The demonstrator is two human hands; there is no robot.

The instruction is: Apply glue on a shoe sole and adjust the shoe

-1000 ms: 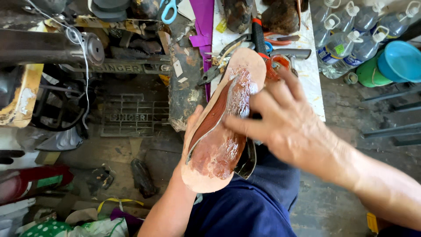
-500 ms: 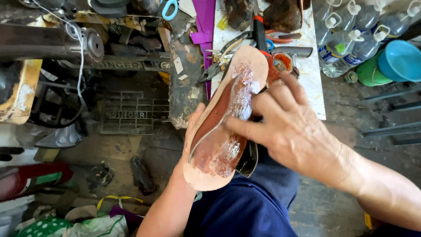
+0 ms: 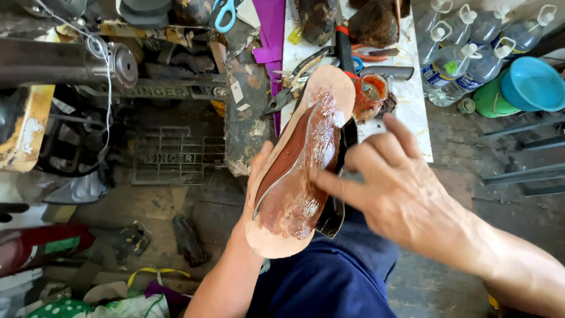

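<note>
A tan shoe sole (image 3: pixel 297 171) with a reddish-brown insole piece and a wet, glossy coat on top is held over my lap. My left hand (image 3: pixel 254 176) grips it from underneath along its left edge. My right hand (image 3: pixel 394 188) reaches in from the right, its fingertips pressed on the shiny coated middle of the sole. A black shoe part (image 3: pixel 336 209) lies under the sole on its right side. A small orange pot (image 3: pixel 369 93) of glue stands just beyond the sole's toe.
A white work board (image 3: pixel 406 100) holds pliers (image 3: pixel 294 82), tools and dark shoes (image 3: pixel 376 20). An old treadle sewing machine (image 3: pixel 159 94) stands at left. Water bottles (image 3: pixel 471 41) and a blue bowl (image 3: pixel 532 82) sit at right. Scraps and bags litter the floor.
The sole has tilted slightly and my right fingertips have slid down from the toe area toward the middle of the coated surface. My left hand keeps its hold.
</note>
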